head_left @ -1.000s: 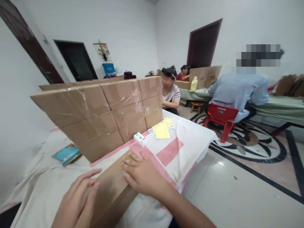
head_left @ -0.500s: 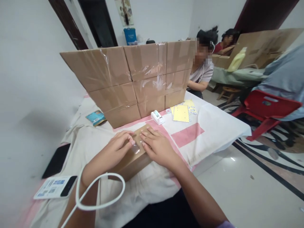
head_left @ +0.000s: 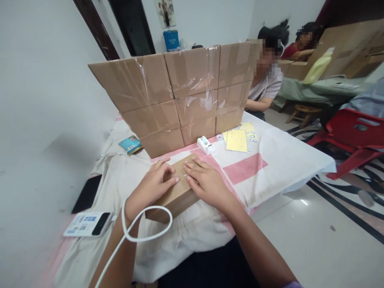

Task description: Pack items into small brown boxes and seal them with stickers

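A closed brown cardboard box (head_left: 177, 201) lies on the cloth in front of me. My right hand (head_left: 205, 180) rests flat on its top near the right edge, fingers stretched out together. On the left side of the box is my left hand (head_left: 158, 180), its fingers loosely bent and spread, the thumb tip touching the top. A small shiny bit of clear tape shows between the two hands. A white cable (head_left: 168, 229) loops over my left forearm. Beyond the box sits a small white device (head_left: 205, 145).
A wall of taped cardboard boxes (head_left: 195, 106) stands at the back. Yellow paper cut-outs (head_left: 236, 141), a blue packet (head_left: 130, 145), a black phone (head_left: 87, 194) and a white power bank (head_left: 87, 225) lie on the table. Another person (head_left: 267, 80) sits behind; a red chair (head_left: 354, 136) stands right.
My left thumb has moved off a raised, shiny piece of clear tape, which now shows less. My right hand stays flat on the box. The whole view has shifted slightly.
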Motion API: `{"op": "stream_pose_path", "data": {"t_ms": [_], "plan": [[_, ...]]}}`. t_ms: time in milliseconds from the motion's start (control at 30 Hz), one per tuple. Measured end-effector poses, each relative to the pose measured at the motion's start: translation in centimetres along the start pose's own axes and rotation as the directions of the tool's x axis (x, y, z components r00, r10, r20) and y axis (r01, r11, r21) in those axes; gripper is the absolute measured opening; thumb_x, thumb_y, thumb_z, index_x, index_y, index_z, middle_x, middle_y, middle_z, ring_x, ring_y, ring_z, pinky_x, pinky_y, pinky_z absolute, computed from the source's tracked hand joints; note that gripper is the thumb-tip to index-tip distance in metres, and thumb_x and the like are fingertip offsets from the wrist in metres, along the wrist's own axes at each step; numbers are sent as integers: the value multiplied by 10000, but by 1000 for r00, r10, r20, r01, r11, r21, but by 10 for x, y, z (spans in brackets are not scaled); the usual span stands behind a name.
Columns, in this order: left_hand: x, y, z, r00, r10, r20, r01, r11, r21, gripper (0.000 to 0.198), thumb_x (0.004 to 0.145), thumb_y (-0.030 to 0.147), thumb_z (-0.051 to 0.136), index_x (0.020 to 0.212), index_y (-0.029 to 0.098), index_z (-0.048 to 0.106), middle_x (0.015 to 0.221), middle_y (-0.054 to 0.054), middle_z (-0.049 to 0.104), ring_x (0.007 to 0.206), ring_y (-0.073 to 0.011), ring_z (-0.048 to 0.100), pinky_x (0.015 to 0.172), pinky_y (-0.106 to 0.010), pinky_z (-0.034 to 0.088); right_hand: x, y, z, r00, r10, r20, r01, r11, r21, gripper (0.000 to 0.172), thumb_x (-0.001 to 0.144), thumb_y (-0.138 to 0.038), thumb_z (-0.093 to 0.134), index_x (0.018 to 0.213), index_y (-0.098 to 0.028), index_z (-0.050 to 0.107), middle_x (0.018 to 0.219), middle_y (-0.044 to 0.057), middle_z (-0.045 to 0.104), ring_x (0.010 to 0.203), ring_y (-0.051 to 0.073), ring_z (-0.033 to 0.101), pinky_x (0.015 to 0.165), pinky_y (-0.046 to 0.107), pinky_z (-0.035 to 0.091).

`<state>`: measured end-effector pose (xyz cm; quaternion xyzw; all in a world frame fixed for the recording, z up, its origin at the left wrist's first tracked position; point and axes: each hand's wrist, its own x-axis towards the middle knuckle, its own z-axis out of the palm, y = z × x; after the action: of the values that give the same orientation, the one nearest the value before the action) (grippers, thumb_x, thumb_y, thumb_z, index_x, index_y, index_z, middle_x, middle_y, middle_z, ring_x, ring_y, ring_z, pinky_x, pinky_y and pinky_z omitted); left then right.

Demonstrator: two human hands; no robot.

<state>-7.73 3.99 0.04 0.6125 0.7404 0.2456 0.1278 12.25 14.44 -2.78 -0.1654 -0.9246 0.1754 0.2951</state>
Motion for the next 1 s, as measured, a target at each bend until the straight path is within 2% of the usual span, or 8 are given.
{"op": "stream_pose_path", "data": {"t_ms": [100,233,367,533,733,1000], "plan": [[-2,-2,3,996,-88,-33,88,996,-8,436,880,533,576,1208,259,492,1398,-83,556,1356,-285,478,1125,-461,371,0,0,0,1000,9,6,-9,1000,-1,412,1019,-268,458,1369,-170,652,1442,88,603,1477,293,389,1186,508,380],[-4,6,5,986,-165,3,165,986,-7,302,940,500,474,1165,304,521,1325,-21,639,1247,-272,583,1072,-463,414,1,0,0,1000,16,3,-16,1000,-15,411,1017,-262,459,1361,-157,658,1437,84,608,1470,292,400,1191,491,377],[-8,15,3,979,-202,-11,202,979,8,343,929,518,478,1205,319,524,1357,-22,632,1251,-293,582,1085,-506,394,0,-1,1,1000,19,-16,-19,1000,-7,403,1012,-262,467,1351,-176,669,1433,79,612,1457,291,421,1177,497,396],[-15,15,0,984,-174,39,172,983,58,604,800,584,643,1319,312,494,1422,-48,588,1294,-332,546,1111,-519,377,-4,-2,3,999,15,-53,-14,1000,11,405,999,-256,484,1358,-194,663,1422,71,623,1444,290,440,1165,496,415],[-18,11,6,992,-123,-8,123,988,88,532,877,558,559,1342,311,482,1442,-41,581,1302,-305,550,1101,-500,383,-6,-3,4,996,31,-85,-29,999,29,393,991,-253,495,1333,-189,677,1413,46,631,1425,297,463,1155,485,428],[-18,14,9,988,-150,-43,153,984,89,437,958,526,411,1310,296,527,1364,-58,643,1247,-285,600,1062,-509,420,-7,-8,1,993,51,-109,-46,998,49,378,983,-265,512,1306,-190,693,1391,46,651,1392,281,501,1169,453,405]]}}
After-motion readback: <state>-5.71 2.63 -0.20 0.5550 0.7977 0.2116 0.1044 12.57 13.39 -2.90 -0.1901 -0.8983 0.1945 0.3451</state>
